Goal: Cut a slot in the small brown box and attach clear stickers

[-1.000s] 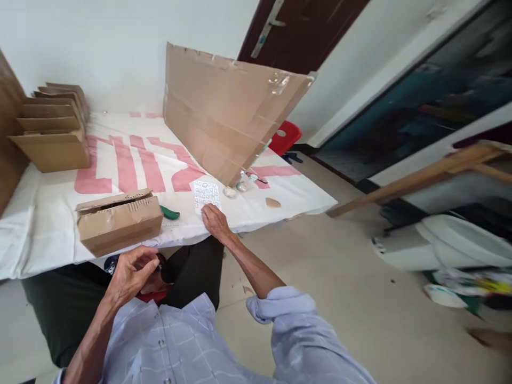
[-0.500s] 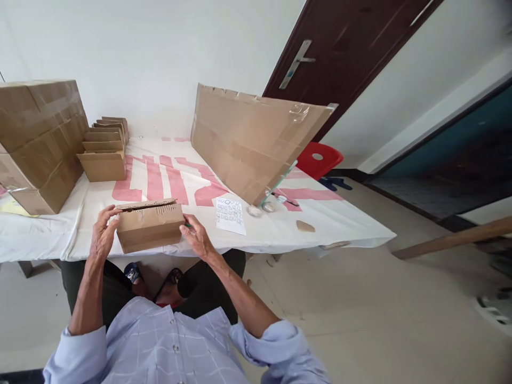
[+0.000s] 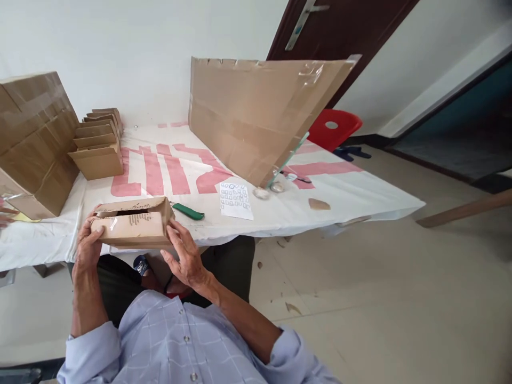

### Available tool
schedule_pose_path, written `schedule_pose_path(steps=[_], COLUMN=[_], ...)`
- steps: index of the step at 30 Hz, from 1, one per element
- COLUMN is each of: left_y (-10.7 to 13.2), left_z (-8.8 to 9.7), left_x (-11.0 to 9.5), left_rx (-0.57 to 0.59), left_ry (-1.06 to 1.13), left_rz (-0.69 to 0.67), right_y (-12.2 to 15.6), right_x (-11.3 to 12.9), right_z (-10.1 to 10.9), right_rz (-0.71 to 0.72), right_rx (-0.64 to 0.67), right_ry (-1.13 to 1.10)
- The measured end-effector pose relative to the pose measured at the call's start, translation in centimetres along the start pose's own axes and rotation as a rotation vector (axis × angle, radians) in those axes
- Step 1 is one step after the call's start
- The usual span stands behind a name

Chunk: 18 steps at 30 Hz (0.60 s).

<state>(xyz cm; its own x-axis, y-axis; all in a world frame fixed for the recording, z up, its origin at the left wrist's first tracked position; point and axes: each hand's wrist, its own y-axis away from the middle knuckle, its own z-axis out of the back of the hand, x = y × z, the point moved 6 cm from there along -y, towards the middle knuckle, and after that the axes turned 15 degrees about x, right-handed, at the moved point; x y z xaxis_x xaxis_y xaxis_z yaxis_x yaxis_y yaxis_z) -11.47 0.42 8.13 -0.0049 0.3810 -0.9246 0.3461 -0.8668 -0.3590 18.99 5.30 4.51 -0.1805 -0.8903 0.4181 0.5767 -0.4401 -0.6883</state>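
Well, cardboard box (image 3: 134,228) between left grip (image 3: 88,245) and right grip (image 3: 189,261)

White wall (image 3: 132,37); dark red-brown door (image 3: 352,32), silver handle (image 3: 301,24); red chair (image 3: 346,126); pale floor (image 3: 360,298).

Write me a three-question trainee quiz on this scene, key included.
1. What does the wearer's left hand grip? a) slipper; b) partly open cardboard box; c) door handle.
2. True or false: the green utility knife lies between that box and the paper sheet.
3. Fill in: the plastic chair beyond the large cardboard panel is ____ in colour.

Key: 1. b; 2. true; 3. red.
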Motion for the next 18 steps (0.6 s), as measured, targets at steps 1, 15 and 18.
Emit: schedule_pose_path(steps=[1,15,18], left_y=[0.2,-1.4,-2.3], left_z=[0.4,-0.4,-0.8], left_x=[-0.2,0.3,0.7], left_rx=[-0.023,0.013,0.073], left_ry=[0.046,-0.023,-0.113], left_rz=[-0.013,0.039,0.07], right_y=[-0.1,0.5,0.3], right_x=[0.9,-3.8,-6.3], right_z=[-0.2,0.4,1.3], right_rz=[0.028,-0.255,-0.302], right_rx=[0.007,-0.04,-0.009], right_ry=[0.0,-0.286,-0.306])
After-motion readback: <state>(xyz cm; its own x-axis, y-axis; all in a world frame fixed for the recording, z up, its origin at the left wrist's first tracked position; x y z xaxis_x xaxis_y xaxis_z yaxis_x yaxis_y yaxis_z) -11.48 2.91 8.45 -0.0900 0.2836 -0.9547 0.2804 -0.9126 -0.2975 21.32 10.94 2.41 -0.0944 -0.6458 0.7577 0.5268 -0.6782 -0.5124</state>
